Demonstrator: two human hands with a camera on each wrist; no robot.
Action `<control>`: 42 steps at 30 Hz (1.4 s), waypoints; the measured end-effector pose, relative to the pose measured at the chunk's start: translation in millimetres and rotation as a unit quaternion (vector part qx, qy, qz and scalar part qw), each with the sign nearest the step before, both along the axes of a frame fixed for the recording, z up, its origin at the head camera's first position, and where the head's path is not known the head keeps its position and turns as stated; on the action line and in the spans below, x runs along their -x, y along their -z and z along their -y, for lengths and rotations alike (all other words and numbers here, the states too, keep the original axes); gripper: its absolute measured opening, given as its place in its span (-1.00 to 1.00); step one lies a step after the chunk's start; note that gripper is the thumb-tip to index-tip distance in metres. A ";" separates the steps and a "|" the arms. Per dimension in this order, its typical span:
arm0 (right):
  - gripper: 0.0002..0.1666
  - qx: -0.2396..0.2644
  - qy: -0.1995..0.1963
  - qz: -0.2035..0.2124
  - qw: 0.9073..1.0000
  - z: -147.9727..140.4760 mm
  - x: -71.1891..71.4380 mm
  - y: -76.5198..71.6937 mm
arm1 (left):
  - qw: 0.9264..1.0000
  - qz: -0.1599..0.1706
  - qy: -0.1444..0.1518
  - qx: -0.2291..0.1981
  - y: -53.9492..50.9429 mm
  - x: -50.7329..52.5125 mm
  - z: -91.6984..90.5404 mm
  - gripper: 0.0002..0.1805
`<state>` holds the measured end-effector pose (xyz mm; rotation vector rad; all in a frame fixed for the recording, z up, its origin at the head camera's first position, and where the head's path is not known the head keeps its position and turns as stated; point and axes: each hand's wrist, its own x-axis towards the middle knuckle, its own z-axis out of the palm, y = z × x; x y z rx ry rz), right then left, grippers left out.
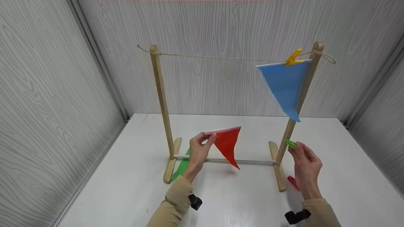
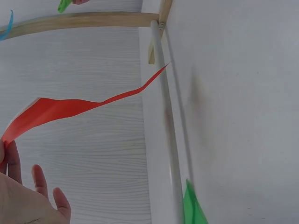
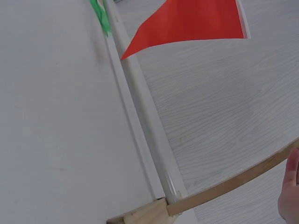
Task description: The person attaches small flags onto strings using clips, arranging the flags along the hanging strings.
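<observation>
A red triangular pennant (image 1: 228, 142) with a pale top edge hangs from my left hand (image 1: 199, 151), whose thumb and fingers pinch its left corner. In the left wrist view the pennant (image 2: 56, 110) trails away from the fingertips in the air. My right hand (image 1: 306, 164) pinches a green clothespin (image 1: 290, 144) beside the frame's right post (image 1: 300, 110). Above, a blue pennant (image 1: 285, 83) hangs on the string (image 1: 217, 57), clipped by a yellow clothespin (image 1: 293, 57). In the right wrist view only part of the right hand (image 3: 289, 196) shows, at the edge.
A left wooden post (image 1: 162, 101) and a white crossbar (image 1: 252, 160) complete the frame on the white table (image 1: 126, 183). A green pennant (image 1: 181, 167) lies by the left foot, partly behind the left hand. Near the right foot lies a red clothespin (image 1: 293, 183).
</observation>
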<state>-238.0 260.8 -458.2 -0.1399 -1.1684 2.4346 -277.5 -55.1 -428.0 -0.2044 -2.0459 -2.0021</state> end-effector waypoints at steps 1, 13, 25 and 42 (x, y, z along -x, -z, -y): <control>-0.72 0.012 -0.008 -0.004 1.000 0.9 -0.9 -2.5 | 1.000 -0.004 0.003 -0.003 -2.4 0.2 -0.1 -0.76; -0.73 0.003 -0.016 -0.121 0.992 24.9 -9.4 -38.7 | 0.999 -0.036 0.022 -0.034 -41.2 -0.1 4.0 -0.73; -0.73 -0.125 -0.007 -0.265 0.956 45.4 3.2 -75.1 | 0.993 -0.092 0.041 -0.057 -72.7 1.0 10.0 -0.74; -0.74 -0.192 -0.012 -0.307 0.932 74.5 16.5 -140.1 | 0.986 -0.106 0.057 -0.119 -108.7 8.9 13.7 -0.80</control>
